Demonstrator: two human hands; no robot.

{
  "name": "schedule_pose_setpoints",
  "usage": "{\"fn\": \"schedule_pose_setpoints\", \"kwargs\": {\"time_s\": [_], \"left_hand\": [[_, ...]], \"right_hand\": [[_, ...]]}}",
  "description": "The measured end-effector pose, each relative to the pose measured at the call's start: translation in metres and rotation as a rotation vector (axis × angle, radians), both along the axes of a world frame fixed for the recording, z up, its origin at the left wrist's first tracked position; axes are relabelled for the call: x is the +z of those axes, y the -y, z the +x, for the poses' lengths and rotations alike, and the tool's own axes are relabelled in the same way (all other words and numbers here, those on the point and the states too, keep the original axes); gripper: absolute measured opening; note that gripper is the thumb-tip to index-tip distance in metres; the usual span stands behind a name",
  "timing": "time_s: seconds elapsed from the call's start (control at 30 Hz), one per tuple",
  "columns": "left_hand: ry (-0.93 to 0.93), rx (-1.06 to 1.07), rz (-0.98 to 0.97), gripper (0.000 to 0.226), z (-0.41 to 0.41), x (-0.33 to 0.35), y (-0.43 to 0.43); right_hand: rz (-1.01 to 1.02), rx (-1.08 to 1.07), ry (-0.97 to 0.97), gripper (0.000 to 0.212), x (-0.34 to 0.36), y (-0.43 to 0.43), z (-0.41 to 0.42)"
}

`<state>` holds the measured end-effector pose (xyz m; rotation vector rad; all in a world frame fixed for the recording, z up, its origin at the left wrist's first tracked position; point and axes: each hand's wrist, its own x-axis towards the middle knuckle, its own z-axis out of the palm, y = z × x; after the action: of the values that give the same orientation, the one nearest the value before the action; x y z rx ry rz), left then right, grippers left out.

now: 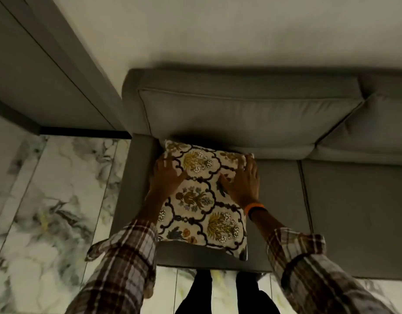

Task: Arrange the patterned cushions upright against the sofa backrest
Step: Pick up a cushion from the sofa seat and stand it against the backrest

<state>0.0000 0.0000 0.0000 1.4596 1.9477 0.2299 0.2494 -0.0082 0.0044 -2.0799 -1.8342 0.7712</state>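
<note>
A cream cushion with a dark lattice and floral pattern (pixel 202 200) lies on the left seat of the grey sofa, its far edge touching the bottom of the backrest (pixel 241 114). My left hand (pixel 167 175) grips its upper left side, thumb on the top face. On the upper right corner sits my right hand (pixel 243 180), fingers spread over the fabric and curled around the far edge. Whether the cushion is flat or tilted I cannot tell from above.
The sofa's left armrest (pixel 132 182) borders the cushion. The grey seat (pixel 354 211) stretches to the right. Marble floor tiles (pixel 48 200) lie to the left and below, where my dark-trousered legs (pixel 222 295) stand. A grey wall panel (pixel 36 75) rises at the left.
</note>
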Motion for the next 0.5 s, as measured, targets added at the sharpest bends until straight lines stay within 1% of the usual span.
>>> {"fn": "schedule_pose_setpoints", "kwargs": {"time_s": [0.07,0.13,0.2,0.23,0.27,0.3,0.33,0.37,0.43,0.47,0.5], "left_hand": [[0.081,0.150,-0.172,0.108,0.003,-0.015,0.003],[0.191,0.296,-0.193,0.117,0.005,-0.024,0.013],[0.246,0.482,-0.144,0.125,0.010,-0.027,0.018],[0.283,0.561,-0.173,0.126,0.011,-0.026,0.018],[0.326,0.609,-0.234,0.125,0.010,-0.022,0.018],[0.383,0.619,-0.307,0.118,0.013,-0.017,0.018],[0.401,0.614,-0.356,0.106,0.019,-0.011,0.019],[0.397,0.601,-0.359,0.098,0.029,-0.006,0.018],[0.320,0.556,-0.281,0.102,0.063,0.006,0.015],[0.295,0.539,-0.179,0.103,0.091,0.010,0.014],[0.312,0.527,-0.059,0.095,0.119,0.013,0.012]], "right_hand": [[-0.191,-0.248,-0.197,0.106,-0.022,0.009,0.005],[-0.369,-0.452,-0.501,0.110,-0.036,0.021,0.006],[-0.415,-0.637,-0.755,0.103,-0.042,0.025,0.010],[-0.431,-0.692,-0.855,0.094,-0.040,0.025,0.017],[-0.466,-0.711,-0.907,0.086,-0.034,0.025,0.022],[-0.490,-0.705,-0.926,0.081,-0.031,0.026,0.032],[-0.494,-0.695,-0.941,0.080,-0.030,0.027,0.044],[-0.465,-0.692,-0.959,0.081,-0.029,0.026,0.059],[-0.413,-0.709,-1.002,0.086,-0.028,0.021,0.094],[-0.395,-0.718,-1.022,0.087,-0.030,0.017,0.118],[-0.374,-0.712,-1.030,0.085,-0.033,0.014,0.145]]}}
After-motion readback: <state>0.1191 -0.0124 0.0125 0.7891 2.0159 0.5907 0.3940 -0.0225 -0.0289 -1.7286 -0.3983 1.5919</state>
